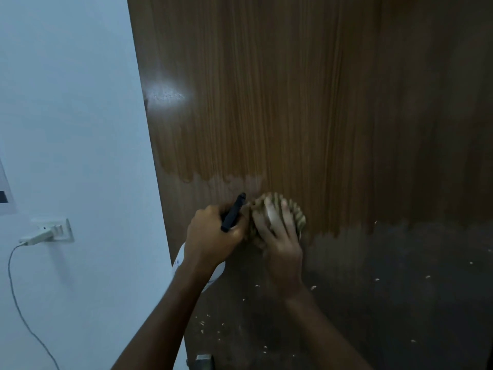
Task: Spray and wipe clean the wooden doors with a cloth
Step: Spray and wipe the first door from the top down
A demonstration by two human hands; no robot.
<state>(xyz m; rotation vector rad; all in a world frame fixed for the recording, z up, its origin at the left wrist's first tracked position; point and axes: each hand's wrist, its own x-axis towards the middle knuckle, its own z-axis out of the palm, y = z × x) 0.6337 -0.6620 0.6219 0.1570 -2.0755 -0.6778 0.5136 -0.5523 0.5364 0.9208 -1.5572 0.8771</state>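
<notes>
A brown wooden door [306, 102] fills most of the view, its upper part streaked with wet runs and a bright glare spot at the left. My left hand [210, 236] grips a spray bottle; its black nozzle [234, 212] points up at the door and its white body [213, 276] shows below my wrist. My right hand [280, 241] presses a bunched, ribbed tan cloth [288, 209] against the door, fingers spread over it. The two hands are close together, almost touching.
A white wall [74, 129] stands left of the door, with a socket and a plugged-in charger [45, 232] whose cable hangs down. The lower door [400, 289] looks darker and bears small pale flecks. A metal hinge [204, 360] shows at the bottom edge.
</notes>
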